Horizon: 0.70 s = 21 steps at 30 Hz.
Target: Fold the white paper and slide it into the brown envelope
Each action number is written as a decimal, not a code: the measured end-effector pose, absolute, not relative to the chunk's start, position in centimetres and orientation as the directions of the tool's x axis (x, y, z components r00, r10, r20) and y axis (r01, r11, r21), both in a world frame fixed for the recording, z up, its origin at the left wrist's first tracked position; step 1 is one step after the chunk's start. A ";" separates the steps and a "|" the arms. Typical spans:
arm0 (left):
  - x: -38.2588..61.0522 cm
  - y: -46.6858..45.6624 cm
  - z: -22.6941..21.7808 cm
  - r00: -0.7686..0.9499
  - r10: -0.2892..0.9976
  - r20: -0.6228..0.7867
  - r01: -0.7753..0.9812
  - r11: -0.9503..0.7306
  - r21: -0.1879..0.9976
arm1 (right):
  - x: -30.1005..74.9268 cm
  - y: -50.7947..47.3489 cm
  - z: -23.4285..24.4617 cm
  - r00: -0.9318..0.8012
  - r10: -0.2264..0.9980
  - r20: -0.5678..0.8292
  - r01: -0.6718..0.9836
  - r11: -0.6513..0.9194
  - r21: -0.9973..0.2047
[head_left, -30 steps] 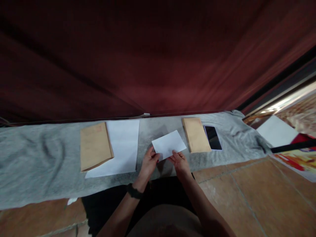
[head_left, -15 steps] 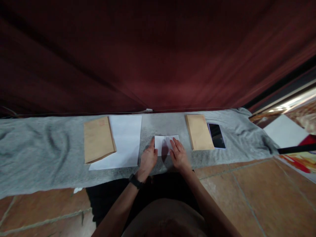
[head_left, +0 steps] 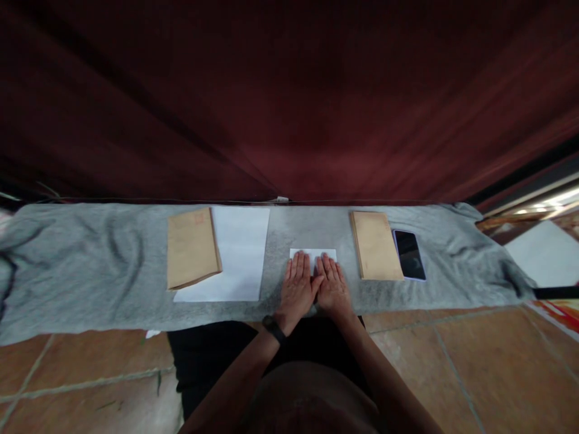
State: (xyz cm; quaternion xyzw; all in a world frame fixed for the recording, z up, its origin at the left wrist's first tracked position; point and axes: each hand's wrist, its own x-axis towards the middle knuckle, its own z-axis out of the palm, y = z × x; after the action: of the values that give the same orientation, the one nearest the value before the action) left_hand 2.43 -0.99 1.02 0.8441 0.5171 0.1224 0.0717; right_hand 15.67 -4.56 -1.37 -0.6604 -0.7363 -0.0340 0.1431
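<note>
My left hand point(head_left: 297, 286) and my right hand point(head_left: 333, 286) lie flat side by side, fingers stretched out, pressing down on a folded white paper point(head_left: 313, 254) on the grey cloth point(head_left: 90, 265). Only the paper's far edge shows beyond my fingertips. A black watch sits on my left wrist. Left of my hands lies a brown envelope point(head_left: 191, 248) partly on top of a white sheet point(head_left: 237, 253). To the right lies a stack of brown envelopes point(head_left: 375, 245) with a black phone point(head_left: 409, 255) beside it.
A dark red curtain point(head_left: 289, 102) hangs right behind the cloth. Brown floor tiles point(head_left: 474, 361) run along the near side. More white paper point(head_left: 545, 253) and a colourful printed sheet point(head_left: 563, 310) lie at the far right.
The paper was held up in both hands, then laid on the cloth and folded smaller. Both hands now press flat on it. The view has shifted slightly right.
</note>
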 end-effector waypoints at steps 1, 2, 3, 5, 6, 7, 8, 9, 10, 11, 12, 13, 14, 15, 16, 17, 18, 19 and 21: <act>2.4 -0.9 0.8 0.431 0.894 0.121 0.862 -0.448 0.239 | 15.7 -4.6 -1.4 -0.087 0.963 0.255 0.983 0.125 -0.135; 2.3 -0.7 0.7 0.428 0.897 0.115 0.866 -0.443 0.231 | 15.7 -4.5 -1.4 -0.088 0.964 0.253 0.983 0.124 -0.133; 2.1 -0.5 0.6 0.425 0.898 0.113 0.870 -0.440 0.222 | 15.6 -4.5 -1.3 -0.089 0.964 0.251 0.983 0.125 -0.133; 1.6 -0.3 0.5 0.425 0.898 0.114 0.875 -0.440 0.200 | 15.6 -4.5 -1.3 -0.088 0.964 0.249 0.982 0.125 -0.138; 1.4 -0.3 0.5 0.426 0.897 0.113 0.878 -0.441 0.188 | 15.5 -4.5 -1.2 -0.086 0.964 0.250 0.982 0.124 -0.143; 1.2 -0.3 0.5 0.426 0.898 0.111 0.881 -0.439 0.176 | 15.5 -4.5 -1.2 -0.082 0.965 0.250 0.981 0.122 -0.150; 1.0 -0.3 0.5 0.421 0.900 0.109 0.885 -0.435 0.165 | 15.4 -4.5 -1.1 -0.078 0.965 0.250 0.980 0.120 -0.157; 1.0 -0.4 0.4 0.416 0.903 0.107 0.890 -0.429 0.156 | 15.4 -4.5 -1.1 -0.075 0.965 0.249 0.979 0.119 -0.164; 0.9 -0.4 0.4 0.411 0.905 0.106 0.894 -0.423 0.149 | 15.4 -4.5 -1.1 -0.072 0.966 0.248 0.978 0.118 -0.174; 0.9 -0.5 0.4 0.407 0.907 0.109 0.896 -0.419 0.144 | 15.4 -4.4 -1.1 -0.067 0.967 0.247 0.976 0.115 -0.186; 0.9 -0.5 0.3 0.405 0.907 0.113 0.897 -0.418 0.141 | 15.5 -4.4 -1.0 -0.059 0.967 0.246 0.972 0.111 -0.205; 1.0 -0.5 0.3 0.404 0.907 0.119 0.897 -0.419 0.140 | 15.6 -4.3 -1.0 -0.046 0.968 0.246 0.967 0.105 -0.231; 1.0 -0.5 0.2 0.404 0.906 0.125 0.897 -0.419 0.139 | 15.7 -4.1 -1.0 -0.029 0.969 0.245 0.960 0.096 -0.265; 1.1 -0.5 0.1 0.405 0.905 0.130 0.896 -0.421 0.139 | 15.8 -4.0 -0.9 -0.009 0.969 0.246 0.949 0.086 -0.303; 1.1 -0.4 0.0 0.404 0.905 0.133 0.896 -0.421 0.140 | 15.9 -3.7 -0.8 0.007 0.969 0.246 0.936 0.080 -0.342; 1.1 -0.4 0.0 0.402 0.906 0.133 0.897 -0.419 0.140 | 15.9 -3.5 -0.6 0.013 0.969 0.246 0.921 0.084 -0.380; 1.1 -0.4 -0.1 0.400 0.907 0.131 0.899 -0.416 0.140 | 15.8 -3.2 -0.5 0.005 0.970 0.244 0.905 0.100 -0.415; 1.1 -0.3 -0.2 0.399 0.908 0.125 0.899 -0.415 0.139 | 15.6 -2.9 -0.3 -0.015 0.971 0.240 0.886 0.124 -0.446; 1.1 -0.3 -0.2 0.414 0.904 0.106 0.895 -0.426 0.135 | 14.9 -2.5 0.0 -0.082 0.970 0.227 0.847 0.188 -0.497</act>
State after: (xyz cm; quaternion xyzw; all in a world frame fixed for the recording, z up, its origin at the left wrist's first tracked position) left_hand 1.08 -0.32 -0.24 0.8404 0.5350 0.0813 0.0287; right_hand 14.91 -2.47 -0.03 -0.6260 -0.7258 0.1190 0.2592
